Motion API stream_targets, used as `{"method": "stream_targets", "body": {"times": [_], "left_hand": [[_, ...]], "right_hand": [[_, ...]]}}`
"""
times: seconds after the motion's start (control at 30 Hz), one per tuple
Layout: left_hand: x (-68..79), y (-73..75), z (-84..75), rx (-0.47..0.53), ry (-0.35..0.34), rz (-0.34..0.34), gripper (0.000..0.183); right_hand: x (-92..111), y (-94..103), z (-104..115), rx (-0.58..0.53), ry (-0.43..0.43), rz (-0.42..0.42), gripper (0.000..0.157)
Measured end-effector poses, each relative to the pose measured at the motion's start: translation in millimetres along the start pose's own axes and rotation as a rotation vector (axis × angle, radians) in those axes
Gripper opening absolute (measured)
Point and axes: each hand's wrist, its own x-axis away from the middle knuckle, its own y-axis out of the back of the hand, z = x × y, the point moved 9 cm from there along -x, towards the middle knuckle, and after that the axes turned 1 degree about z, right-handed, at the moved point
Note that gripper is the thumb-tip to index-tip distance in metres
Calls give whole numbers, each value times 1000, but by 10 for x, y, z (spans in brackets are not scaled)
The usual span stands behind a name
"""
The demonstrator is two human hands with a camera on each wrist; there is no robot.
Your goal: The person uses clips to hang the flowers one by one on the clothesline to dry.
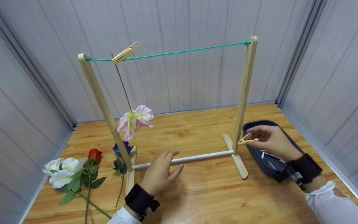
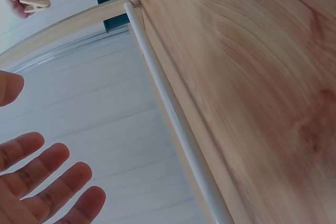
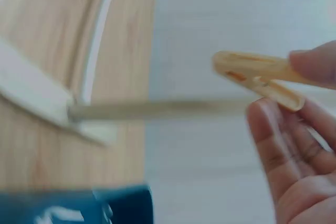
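Note:
My right hand [image 1: 272,141] pinches a pale yellow clothespin [image 3: 257,74] between thumb and fingers, above the dark blue basket and beside the rack's right post. My left hand [image 1: 163,172] holds nothing; its fingers are spread over the table, near the white crossbar [image 1: 204,156]. Between the wooden rack's posts [image 1: 244,93] runs a green cord [image 1: 182,51]. Near its left end a second clothespin [image 1: 124,55] clips a pink artificial flower [image 1: 135,119], which hangs head down by its stem.
At the right stands the dark blue basket [image 1: 256,157] with small pieces inside. On the table's left lie white flowers [image 1: 62,171], a red rose [image 1: 95,155] and a dark blue flower [image 1: 122,147] behind the left post. Grey panel walls [image 1: 179,25] enclose the table.

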Motion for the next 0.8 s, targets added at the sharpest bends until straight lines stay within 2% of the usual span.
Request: {"method": "stream_targets", "body": {"times": [0.13, 0.23, 0.43, 0.67, 0.8], "left_hand": [[-24, 34, -83, 0, -20, -19, 39], [-50, 47, -164, -7, -53, -29, 32], [-98, 31, -305, -23, -120, -45, 25], [-141, -45, -419, 66, -151, 17, 30], [-170, -68, -493, 100, -172, 35, 35]], "right_hand": [[41, -256, 72, -143, 121, 31, 36], [54, -451, 93, -210, 169, 71, 35], [53, -794, 125, -275, 178, 126, 38], [49, -1105, 214, -254, 167, 127, 35], [52, -1234, 249, -293, 178, 109, 34]]}}
